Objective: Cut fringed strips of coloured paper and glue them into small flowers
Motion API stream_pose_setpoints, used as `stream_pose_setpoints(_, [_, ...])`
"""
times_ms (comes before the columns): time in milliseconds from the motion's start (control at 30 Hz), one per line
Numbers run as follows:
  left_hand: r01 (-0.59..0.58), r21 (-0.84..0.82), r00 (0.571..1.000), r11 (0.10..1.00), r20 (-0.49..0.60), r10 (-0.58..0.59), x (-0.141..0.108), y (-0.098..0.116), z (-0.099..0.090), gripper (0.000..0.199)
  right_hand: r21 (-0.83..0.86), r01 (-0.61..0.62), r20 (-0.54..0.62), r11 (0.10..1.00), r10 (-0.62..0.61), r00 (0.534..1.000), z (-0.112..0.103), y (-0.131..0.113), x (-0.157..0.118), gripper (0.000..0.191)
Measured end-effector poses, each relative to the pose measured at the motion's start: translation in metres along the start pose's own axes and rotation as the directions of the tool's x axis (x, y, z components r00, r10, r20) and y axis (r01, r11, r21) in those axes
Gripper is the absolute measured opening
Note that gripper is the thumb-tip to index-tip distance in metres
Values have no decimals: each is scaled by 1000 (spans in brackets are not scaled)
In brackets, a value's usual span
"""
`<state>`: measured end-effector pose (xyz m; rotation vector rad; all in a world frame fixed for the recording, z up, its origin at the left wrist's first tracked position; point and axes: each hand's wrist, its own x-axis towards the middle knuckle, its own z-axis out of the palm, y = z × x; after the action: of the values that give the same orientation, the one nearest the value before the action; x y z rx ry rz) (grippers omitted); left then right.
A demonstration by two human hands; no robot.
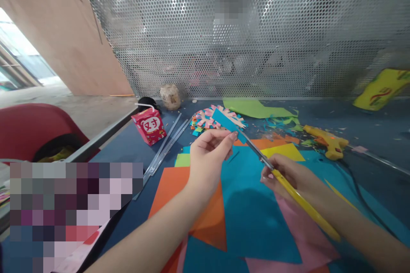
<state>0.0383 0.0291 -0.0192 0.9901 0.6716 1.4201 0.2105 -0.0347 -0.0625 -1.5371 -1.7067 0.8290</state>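
Observation:
Between the thumb and fingers of my left hand (211,149) is a narrow blue paper strip (224,120). My right hand (288,175) grips yellow-handled scissors (306,204), whose blades meet the strip's lower right end. Whether the blades are parted there is too small to tell. Under both hands lie sheets of coloured paper: a blue sheet (256,213), an orange sheet (169,183) and a pink sheet (304,234). Just beyond my left hand rests a fringed pink, blue and orange paper piece (205,118).
A yellow glue gun (329,140) with a dark cord lies at right. Clear glue sticks (165,147) and a red drink carton (149,126) with a straw are at left. Green paper (246,107) and paper scraps (278,123) lie before the perforated metal panel (192,30).

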Motion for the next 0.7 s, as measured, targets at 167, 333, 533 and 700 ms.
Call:
stream_pose_setpoints(167, [1, -5, 1000, 1000, 15, -1, 1, -1, 0, 15, 17, -23, -1, 1000, 23, 1000, -2, -4, 1, 23])
stream_pose_setpoints(333, [-6, 0, 1000, 1000, 16, 6, 1, -1, 0, 15, 1, -18, 18, 1000, 18, 1000, -2, -3, 1, 22])
stream_pose_setpoints(533, [-22, -27, 999, 999, 37, 23, 2, -1, -1, 15, -23, 21, 24, 1000, -20, 1000, -2, 0, 1, 21])
stream_pose_setpoints(700, [-26, -13, 999, 1000, 37, 26, 2, -1, -1, 14, -10, 13, -11, 1000, -13, 1000, -2, -3, -1, 22])
